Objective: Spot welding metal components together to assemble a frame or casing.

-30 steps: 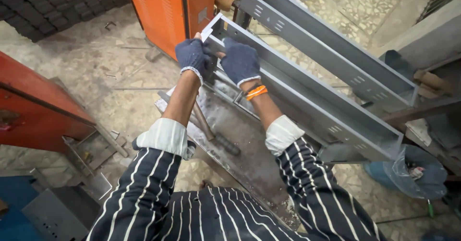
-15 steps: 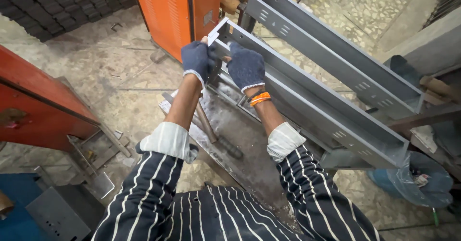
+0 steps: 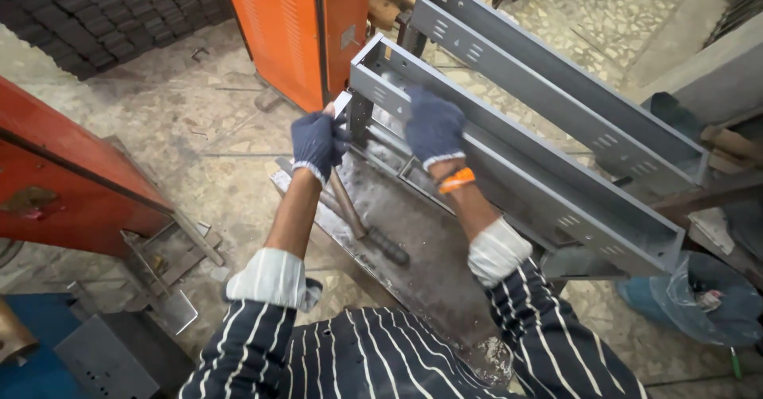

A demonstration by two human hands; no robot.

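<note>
Workshop floor of speckled stone chips (image 3: 199,121), dusty and littered, seen from the head view. Orange metal cabinet (image 3: 298,25) at top centre, red machine body (image 3: 63,168) at left edge, stack of dark bricks (image 3: 103,9) in the upper left corner, blue plastic bag (image 3: 699,296) at lower right. Worn steel work plate (image 3: 421,248) running from centre to lower centre, with a dark-handled hammer (image 3: 362,224) lying on it.

Two long grey sheet-metal channels, perforated with small slots. Nearer channel (image 3: 524,176) slanting from upper centre down to the right, one end propped above the plate; second channel (image 3: 556,89) parallel behind it, toward upper right.

Left hand (image 3: 316,141), in a dark blue knit glove, clenched at the near end corner of the nearer channel; exactly what is pinched there, hard to tell. Right hand (image 3: 433,125), gloved alike, draped over the channel's top flange and gripping it, orange band (image 3: 457,180) at the wrist.

Likely stiff but thin-walled: moderately heavy, awkward through sheer length, prone to swing or twist if held at one end only. Edges probably sharp, painted faces rather slick. Best taken on the flanges, hands spread apart.
</note>
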